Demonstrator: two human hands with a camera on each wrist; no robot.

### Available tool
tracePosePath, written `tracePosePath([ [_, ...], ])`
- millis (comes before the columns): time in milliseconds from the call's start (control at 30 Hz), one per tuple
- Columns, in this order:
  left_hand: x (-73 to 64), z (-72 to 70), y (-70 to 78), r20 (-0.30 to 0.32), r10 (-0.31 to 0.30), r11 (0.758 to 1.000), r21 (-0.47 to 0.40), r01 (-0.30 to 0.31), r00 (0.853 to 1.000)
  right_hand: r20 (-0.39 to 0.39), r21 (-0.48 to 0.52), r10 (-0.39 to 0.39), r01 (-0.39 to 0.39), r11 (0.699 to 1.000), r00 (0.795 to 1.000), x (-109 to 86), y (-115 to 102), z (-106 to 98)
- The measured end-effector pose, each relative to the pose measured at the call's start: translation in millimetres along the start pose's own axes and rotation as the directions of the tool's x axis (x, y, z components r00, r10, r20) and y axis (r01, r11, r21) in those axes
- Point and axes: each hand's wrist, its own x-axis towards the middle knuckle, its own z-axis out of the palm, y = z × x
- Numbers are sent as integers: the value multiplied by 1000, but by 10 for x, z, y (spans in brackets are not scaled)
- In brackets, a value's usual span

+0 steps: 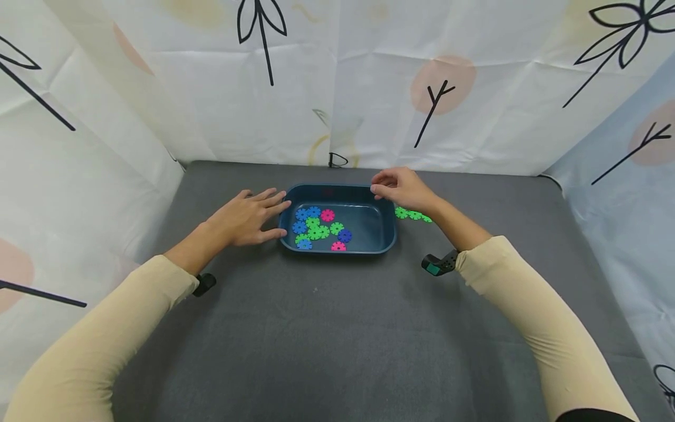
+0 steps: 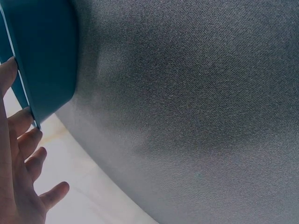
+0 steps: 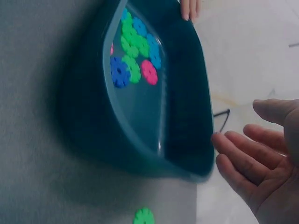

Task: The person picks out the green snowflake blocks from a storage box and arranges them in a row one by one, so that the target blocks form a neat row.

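"So, where does the rectangular blue tray (image 1: 369,231) stand?"

"On the gray cloth (image 1: 337,328), between the 2 hands and near the patterned backdrop (image 1: 211,117)."

"And what are the hands doing?"

"The left hand (image 1: 245,220) is spread, fingertips at the tray's left rim, not wrapped round it. The right hand (image 1: 403,187) is by the back right corner, fingers loosely bent, with nothing visible in its grasp; I can't tell whether its fingertips touch the rim."

"How would the tray handle?"

"Stiff, smooth plastic by the look of it: probably light, hard to break, apt to slide if pushed. I'd take it at the 2 short ends, fingers under the rim, and keep it level, because its loose load sits to the left."

"What's that load?"

"Notched plastic discs: 2 pink discs (image 1: 327,215), 1 dark blue disc (image 1: 345,235), several lighter blue discs (image 1: 299,227), and a cluster of green discs (image 1: 314,233) overlapping too much to count surely. They should be light and slightly springy; pinch each by its toothed edge."

"Any outside?"

"At least 3 loose green discs (image 1: 401,213) lie in a row just beyond the tray's right end; the right forearm (image 1: 456,225) may hide more."
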Motion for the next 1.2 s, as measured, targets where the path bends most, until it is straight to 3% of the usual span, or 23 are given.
tracePosePath([
  [233,3,8,-3,-7,2,1000,2,-2,1000,172,-60,22,-12,998,985,123,-45,187],
  [533,2,5,8,-17,2,1000,0,-2,1000,379,-16,44,-41,999,924,180,-105,365],
  [867,3,24,10,-17,-4,1000,-3,4,1000,468,41,105,-140,989,878,270,-116,524],
  [1200,4,14,10,-8,-8,1000,-6,8,1000,473,75,114,-168,983,874,323,-120,636],
])
